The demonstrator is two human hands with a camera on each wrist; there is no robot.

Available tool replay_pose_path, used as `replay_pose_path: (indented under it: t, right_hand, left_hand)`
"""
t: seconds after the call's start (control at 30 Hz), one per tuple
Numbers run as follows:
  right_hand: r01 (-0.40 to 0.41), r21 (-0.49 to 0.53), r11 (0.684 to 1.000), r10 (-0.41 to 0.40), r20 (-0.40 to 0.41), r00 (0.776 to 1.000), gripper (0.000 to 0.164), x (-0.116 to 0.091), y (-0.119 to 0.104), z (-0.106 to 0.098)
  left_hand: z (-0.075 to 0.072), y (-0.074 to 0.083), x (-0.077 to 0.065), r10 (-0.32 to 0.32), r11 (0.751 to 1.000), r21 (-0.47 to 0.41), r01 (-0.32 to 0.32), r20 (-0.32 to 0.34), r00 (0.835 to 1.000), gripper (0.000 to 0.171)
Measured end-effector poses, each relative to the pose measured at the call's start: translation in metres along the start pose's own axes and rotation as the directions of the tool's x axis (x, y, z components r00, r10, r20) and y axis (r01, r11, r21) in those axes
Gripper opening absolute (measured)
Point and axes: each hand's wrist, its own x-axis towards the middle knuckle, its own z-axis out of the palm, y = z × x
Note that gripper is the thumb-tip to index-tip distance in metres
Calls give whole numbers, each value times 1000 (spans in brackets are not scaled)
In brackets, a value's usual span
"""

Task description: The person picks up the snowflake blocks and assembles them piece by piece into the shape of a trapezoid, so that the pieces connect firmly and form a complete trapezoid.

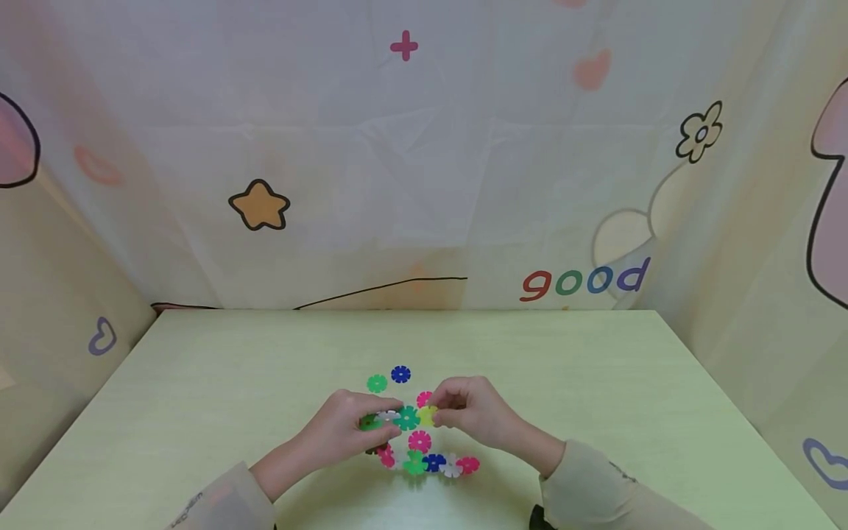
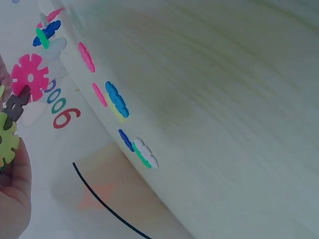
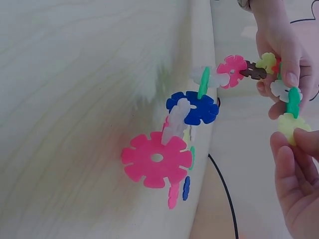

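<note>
A chain of interlocking notched plastic discs runs between and below the hands. My left hand (image 1: 347,425) grips one part of it, fingers and thumb around a white disc (image 3: 280,91) and neighbouring discs. Thumb and forefinger of my right hand (image 1: 483,414) pinch a yellow disc (image 3: 285,124), which meets a green disc (image 1: 407,418) standing beside the left fingertips. The rest of the chain curves down through a brown disc (image 3: 254,70) and a blue disc (image 3: 202,108) to a pink disc (image 3: 157,160) at its far end.
Loose discs lie on the pale wooden table (image 1: 583,368): a light green one (image 1: 377,383) and a dark blue one (image 1: 400,374) beyond the hands, plus pink ones (image 1: 419,442) near them. A printed curtain (image 1: 424,184) hangs behind the table and along both sides.
</note>
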Motion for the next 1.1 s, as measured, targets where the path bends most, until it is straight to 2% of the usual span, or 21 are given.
replay_pose_path:
  t: [0.17,0.43,0.57,0.73,0.8,0.9,1.1]
  right_hand:
    - [36,-35,999,-36,-8,999,5,-3,-2,1]
    - [128,-104,986,-128,14,992,7,-7,-6,0]
    - [158,-120,980,-157,22,987,9,-9,-8,1]
    - [209,-159,965,-209,17,978,10,-11,-8,2]
    - [216,-164,963,-216,18,976,9,-11,-8,2]
    - [210,-162,964,-210,15,978,8,-10,-7,1]
    - [192,-187,963,-196,1,981,9,-9,-9,2]
  left_hand:
    - [1,-1,0,26,998,-49,-25,3,1000,26]
    - [1,3,-1,53,993,-110,-47,49,997,24]
    - [3,3,-1,115,989,-102,-111,33,993,23]
    - [5,2,0,213,976,-50,-212,13,977,23]
    - [4,3,1,208,977,-42,-207,26,978,24]
    - [1,3,2,164,986,-23,-163,53,985,25]
    - [-1,7,4,85,991,95,-94,91,992,31]
